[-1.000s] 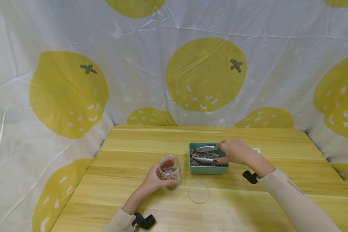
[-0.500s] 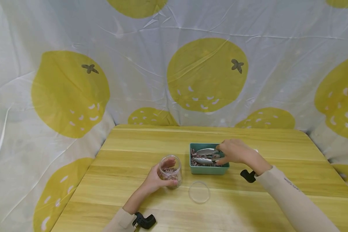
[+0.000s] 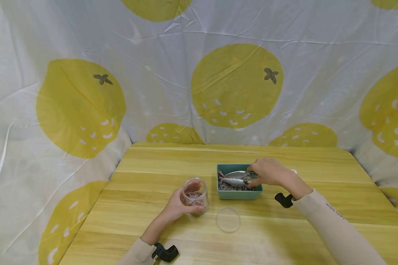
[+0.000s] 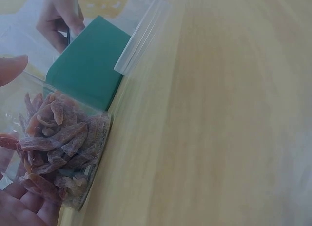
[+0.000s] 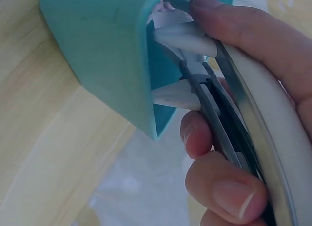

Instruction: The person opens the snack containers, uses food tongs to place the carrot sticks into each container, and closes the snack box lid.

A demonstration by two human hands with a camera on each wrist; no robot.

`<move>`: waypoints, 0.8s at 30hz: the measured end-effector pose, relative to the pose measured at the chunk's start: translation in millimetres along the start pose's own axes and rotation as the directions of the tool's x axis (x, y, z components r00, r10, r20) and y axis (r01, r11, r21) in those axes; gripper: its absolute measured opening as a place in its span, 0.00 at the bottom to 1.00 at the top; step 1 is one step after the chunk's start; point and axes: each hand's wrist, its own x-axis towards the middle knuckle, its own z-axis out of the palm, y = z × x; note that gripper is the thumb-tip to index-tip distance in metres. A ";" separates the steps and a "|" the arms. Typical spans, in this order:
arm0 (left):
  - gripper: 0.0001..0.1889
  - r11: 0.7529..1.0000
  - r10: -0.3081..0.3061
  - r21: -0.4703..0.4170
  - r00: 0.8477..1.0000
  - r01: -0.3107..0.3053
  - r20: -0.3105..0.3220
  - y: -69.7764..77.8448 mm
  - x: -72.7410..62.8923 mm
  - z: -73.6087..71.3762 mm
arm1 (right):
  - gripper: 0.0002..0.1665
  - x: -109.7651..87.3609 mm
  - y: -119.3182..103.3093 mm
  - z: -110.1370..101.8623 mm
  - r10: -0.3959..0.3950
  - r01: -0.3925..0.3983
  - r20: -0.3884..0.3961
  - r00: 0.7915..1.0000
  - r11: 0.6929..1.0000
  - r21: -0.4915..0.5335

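Observation:
My left hand [image 3: 176,207] holds a clear jar [image 3: 203,198] upright on the table, thumb on the near side and fingers behind. Brownish-red dried strips [image 4: 61,138] fill its lower part in the left wrist view. My right hand [image 3: 271,172] grips metal tongs [image 3: 233,181] with white-edged handles [image 5: 265,109]. The tong heads dip into a teal rectangular box [image 3: 238,195] that holds more of these strips. Whether any strips are caught between the heads is hard to tell. In the right wrist view, the box wall hides the tong tips.
A round clear lid [image 3: 228,220] lies on the wooden table [image 3: 146,221] in front of the box, right of the jar. A small white ring-like piece [image 3: 293,172] shows behind the right wrist. A lemon-print cloth [image 3: 152,84] hangs behind the table.
The two tong heads have drawn closer together inside the box, and the right fingers have squeezed in slightly. The left hand and the jar stay put.

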 end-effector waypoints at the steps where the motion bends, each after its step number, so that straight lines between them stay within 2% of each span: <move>1: 0.41 1.000 -0.001 0.001 1.000 0.001 -0.002 0.0 0.0 0.1 | 0.27 -0.4 0.4 -0.7 0.000 0.000 -0.001 1.000 1.000 0.006; 11: 0.41 1.000 -0.022 0.002 1.000 0.022 -0.005 0.3 0.3 0.3 | 0.26 -7.4 5.2 -7.7 -0.040 0.041 -0.020 0.999 0.997 0.060; 17: 0.41 1.000 -0.002 -0.006 1.000 0.002 -0.001 0.1 0.0 0.5 | 0.28 -13.2 9.7 -10.4 -0.016 0.018 -0.016 1.000 0.994 0.105; 24: 0.41 1.000 0.003 -0.005 1.000 -0.003 -0.003 -0.9 0.5 0.5 | 0.32 -24.0 11.5 -21.3 -0.014 0.018 -0.018 1.000 0.975 0.223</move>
